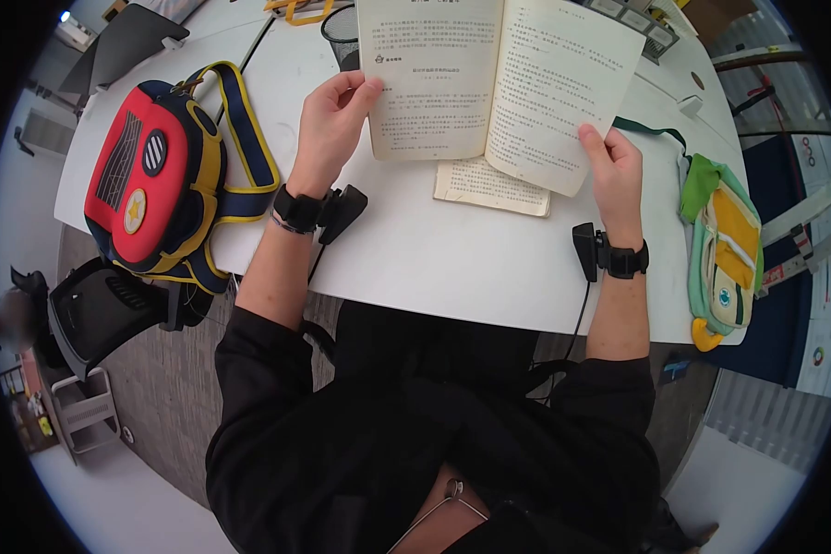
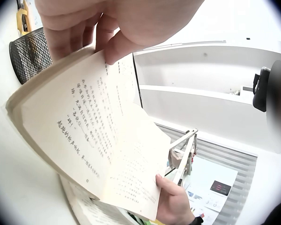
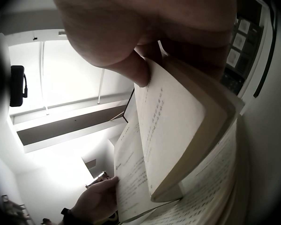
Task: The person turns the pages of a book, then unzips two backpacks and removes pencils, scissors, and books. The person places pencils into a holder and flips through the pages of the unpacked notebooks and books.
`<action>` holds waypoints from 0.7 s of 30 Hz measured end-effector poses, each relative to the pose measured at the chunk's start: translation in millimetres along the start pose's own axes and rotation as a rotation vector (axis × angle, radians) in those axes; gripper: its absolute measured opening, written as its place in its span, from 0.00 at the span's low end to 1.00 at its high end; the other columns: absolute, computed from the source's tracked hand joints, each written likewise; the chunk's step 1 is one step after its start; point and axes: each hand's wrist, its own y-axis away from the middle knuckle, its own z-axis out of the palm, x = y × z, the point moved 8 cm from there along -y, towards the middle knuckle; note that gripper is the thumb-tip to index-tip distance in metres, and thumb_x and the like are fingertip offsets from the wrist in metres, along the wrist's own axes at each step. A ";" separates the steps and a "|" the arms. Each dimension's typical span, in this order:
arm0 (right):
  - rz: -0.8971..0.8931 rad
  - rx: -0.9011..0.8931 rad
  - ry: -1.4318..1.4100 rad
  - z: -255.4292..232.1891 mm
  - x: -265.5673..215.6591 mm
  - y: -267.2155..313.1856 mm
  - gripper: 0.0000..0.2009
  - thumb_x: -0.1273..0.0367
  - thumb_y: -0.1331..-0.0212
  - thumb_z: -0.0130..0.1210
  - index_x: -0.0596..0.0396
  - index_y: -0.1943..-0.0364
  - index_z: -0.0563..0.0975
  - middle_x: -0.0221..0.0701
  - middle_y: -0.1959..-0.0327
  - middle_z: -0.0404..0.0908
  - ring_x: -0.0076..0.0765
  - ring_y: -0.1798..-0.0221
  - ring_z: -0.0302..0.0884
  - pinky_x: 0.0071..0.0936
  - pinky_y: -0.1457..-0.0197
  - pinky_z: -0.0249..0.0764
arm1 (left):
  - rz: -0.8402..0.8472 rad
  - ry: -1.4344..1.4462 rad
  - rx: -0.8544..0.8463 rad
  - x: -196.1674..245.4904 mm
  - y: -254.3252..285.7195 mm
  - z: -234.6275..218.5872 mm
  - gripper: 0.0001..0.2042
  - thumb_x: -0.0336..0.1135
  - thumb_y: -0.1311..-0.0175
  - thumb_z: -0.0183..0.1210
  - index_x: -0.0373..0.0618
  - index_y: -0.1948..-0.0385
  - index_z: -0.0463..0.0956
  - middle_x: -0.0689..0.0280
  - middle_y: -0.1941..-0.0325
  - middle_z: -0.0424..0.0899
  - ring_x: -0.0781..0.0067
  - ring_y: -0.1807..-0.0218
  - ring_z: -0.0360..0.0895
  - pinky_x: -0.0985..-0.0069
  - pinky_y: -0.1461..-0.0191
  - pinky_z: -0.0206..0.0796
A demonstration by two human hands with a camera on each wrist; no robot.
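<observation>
Both hands hold up an open book (image 1: 434, 102) with printed pages, tilted above the white table. At its left edge my left hand (image 1: 331, 129) grips the pages, thumb on the printed side and fingers behind. My right hand (image 1: 613, 175) pinches the right edge the same way; in the right wrist view the thumb presses the page (image 3: 171, 122) near its edge. Beneath it a second book (image 1: 494, 189) lies on the table, mostly hidden, with a printed page facing up. The left wrist view shows the raised book's thick page block (image 2: 30, 136) and my right hand (image 2: 173, 201) across from it.
A red, blue and yellow backpack (image 1: 152, 180) sits on the white table (image 1: 388, 249) at the left. A green and yellow bag (image 1: 725, 254) lies at the right edge. Behind the book stands a black mesh cup (image 1: 342, 37); a dark chair (image 1: 102, 305) is left of the table.
</observation>
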 end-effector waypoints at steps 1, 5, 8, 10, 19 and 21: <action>0.006 0.005 -0.013 0.0 0.9 1.5 0.15 0.64 0.34 0.54 0.66 0.61 0.79 0.25 0.68 0.80 0.14 0.67 0.68 0.15 0.63 0.65 | -0.008 -0.005 -0.001 -1.5 0.7 0.7 0.14 0.37 0.31 0.55 0.32 0.56 0.76 0.65 0.61 0.82 0.80 0.58 0.77 0.79 0.46 0.69; 0.012 -0.012 0.011 -2.4 3.6 0.0 0.14 0.64 0.34 0.54 0.66 0.60 0.79 0.26 0.67 0.80 0.15 0.66 0.68 0.15 0.62 0.66 | 0.010 0.040 0.019 -1.1 -1.6 0.1 0.14 0.38 0.33 0.58 0.32 0.58 0.77 0.68 0.64 0.82 0.85 0.61 0.75 0.87 0.59 0.65; 0.018 -0.005 0.001 -1.1 1.8 2.0 0.14 0.64 0.34 0.55 0.66 0.60 0.79 0.26 0.67 0.80 0.15 0.66 0.69 0.15 0.61 0.66 | -0.003 0.042 0.021 -0.5 -0.1 1.1 0.14 0.38 0.33 0.58 0.32 0.58 0.77 0.68 0.64 0.82 0.85 0.61 0.75 0.86 0.58 0.65; -0.003 0.002 -0.017 -1.1 -0.4 2.2 0.14 0.64 0.34 0.55 0.66 0.60 0.79 0.26 0.66 0.80 0.15 0.66 0.69 0.15 0.61 0.66 | 0.005 0.052 0.020 1.4 0.1 1.1 0.14 0.38 0.33 0.58 0.32 0.59 0.77 0.68 0.65 0.82 0.85 0.62 0.75 0.86 0.58 0.65; -0.056 0.066 -0.035 -4.3 3.2 1.7 0.14 0.65 0.35 0.55 0.65 0.60 0.79 0.24 0.69 0.78 0.13 0.68 0.66 0.14 0.65 0.64 | -0.009 0.016 -0.022 -0.4 -0.2 3.5 0.14 0.37 0.31 0.55 0.32 0.56 0.75 0.65 0.61 0.82 0.80 0.58 0.77 0.78 0.47 0.69; -0.062 0.066 -0.015 -5.9 5.0 1.2 0.13 0.65 0.35 0.56 0.65 0.61 0.79 0.23 0.70 0.77 0.13 0.69 0.65 0.14 0.66 0.63 | -0.024 0.030 -0.026 -1.6 -0.8 3.5 0.14 0.37 0.31 0.55 0.32 0.56 0.75 0.65 0.61 0.82 0.80 0.59 0.77 0.78 0.47 0.69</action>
